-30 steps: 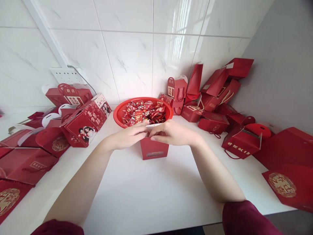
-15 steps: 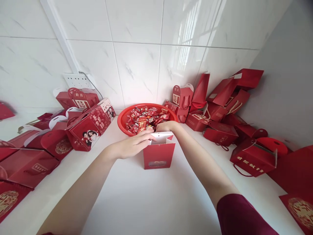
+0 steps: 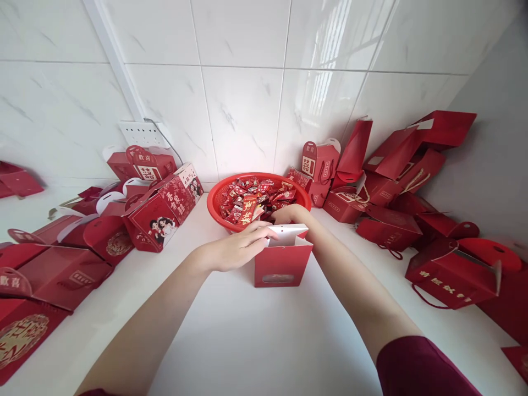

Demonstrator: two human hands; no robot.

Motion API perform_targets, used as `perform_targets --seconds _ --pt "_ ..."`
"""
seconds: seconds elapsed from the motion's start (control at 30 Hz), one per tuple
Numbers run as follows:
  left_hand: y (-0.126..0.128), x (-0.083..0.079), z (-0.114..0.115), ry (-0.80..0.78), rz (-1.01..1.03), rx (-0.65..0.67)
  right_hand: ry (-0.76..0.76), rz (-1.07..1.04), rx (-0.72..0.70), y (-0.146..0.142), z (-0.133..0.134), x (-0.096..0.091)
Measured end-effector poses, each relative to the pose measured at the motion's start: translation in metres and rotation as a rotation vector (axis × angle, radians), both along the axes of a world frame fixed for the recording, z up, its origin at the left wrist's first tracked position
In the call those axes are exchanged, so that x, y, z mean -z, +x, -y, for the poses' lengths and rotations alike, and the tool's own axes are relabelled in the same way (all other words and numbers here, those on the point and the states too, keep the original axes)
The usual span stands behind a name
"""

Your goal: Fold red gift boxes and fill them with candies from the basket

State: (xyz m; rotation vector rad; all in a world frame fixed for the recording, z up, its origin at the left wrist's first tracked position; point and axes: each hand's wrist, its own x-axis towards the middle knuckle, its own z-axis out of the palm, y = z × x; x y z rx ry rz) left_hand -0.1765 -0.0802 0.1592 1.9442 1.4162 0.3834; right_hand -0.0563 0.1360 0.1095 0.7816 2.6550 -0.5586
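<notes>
A red gift bag (image 3: 284, 261) stands upright on the white table, its top open and pale inside, with a small clear window low on the front. At the bag's left rim, my left hand (image 3: 243, 247) is closed, its fingertips hooked over the edge. Behind the bag is a red plastic basket (image 3: 213, 212) full of small red wrapped candies (image 3: 264, 190). A larger red packet with gold lettering (image 3: 246, 210) leans at the heap's front. My right hand (image 3: 286, 213) reaches past the bag into the basket; its fingers are hidden by the bag and candies.
Piled red gift boxes line the left side, among them one printed with a cartoon couple (image 3: 160, 214). More red boxes (image 3: 388, 225) with rope handles are stacked at the right. A tiled wall (image 3: 243, 121) with a power socket (image 3: 144, 133) closes off the back.
The whole scene sits slightly further right in view, apart from the wall's tilt. My left hand stays on the bag's rim, and my right hand remains in the basket, shifted a little among the candies.
</notes>
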Motion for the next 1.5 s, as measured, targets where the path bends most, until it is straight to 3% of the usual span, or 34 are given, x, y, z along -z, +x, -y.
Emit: perform_targets --seconds 0.2,0.47,0.57,0.8,0.97,1.2,1.4,1.5 --pt "-0.001 0.0 -0.001 -0.036 0.022 -0.005 -0.142 0.044 -0.023 -0.003 -0.004 -0.001" --pt "-0.003 -0.006 -0.002 -0.079 0.038 0.003 -0.305 -0.148 -0.084 0.003 -0.003 -0.002" --pt "-0.004 -0.006 -0.003 -0.063 0.05 0.017 -0.331 -0.3 -0.08 0.009 -0.001 0.0" --pt "-0.004 -0.009 -0.002 -0.069 0.056 0.038 -0.338 -0.924 0.087 0.018 -0.002 0.006" --pt "-0.005 -0.01 -0.003 -0.071 0.051 0.049 -0.382 -1.119 0.186 0.019 -0.006 0.012" --pt "-0.003 -0.011 -0.003 -0.077 0.056 0.04 -0.475 -1.226 0.22 0.025 0.001 0.007" --pt "-0.003 -0.011 -0.003 -0.077 0.059 0.042 -0.725 -1.262 0.267 0.03 0.004 0.005" --pt "-0.002 -0.011 -0.004 -0.072 0.052 0.042 -0.711 -1.251 0.284 0.031 0.003 0.006"
